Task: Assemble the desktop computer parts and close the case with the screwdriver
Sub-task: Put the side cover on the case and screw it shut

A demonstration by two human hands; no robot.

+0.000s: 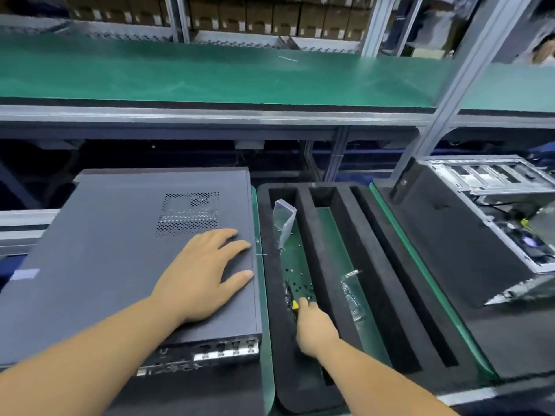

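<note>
Inside the black foam tray, loose screws beside right hand grasping yellow-tipped screwdriver; left hand flat, released.

You get even, soft overhead light with faint shadows under the left hand on the closed case. Motion blur smears the frame throughout, worst at the open chassis on the right. Wide-angle distortion bends the green shelf and the edges
</note>
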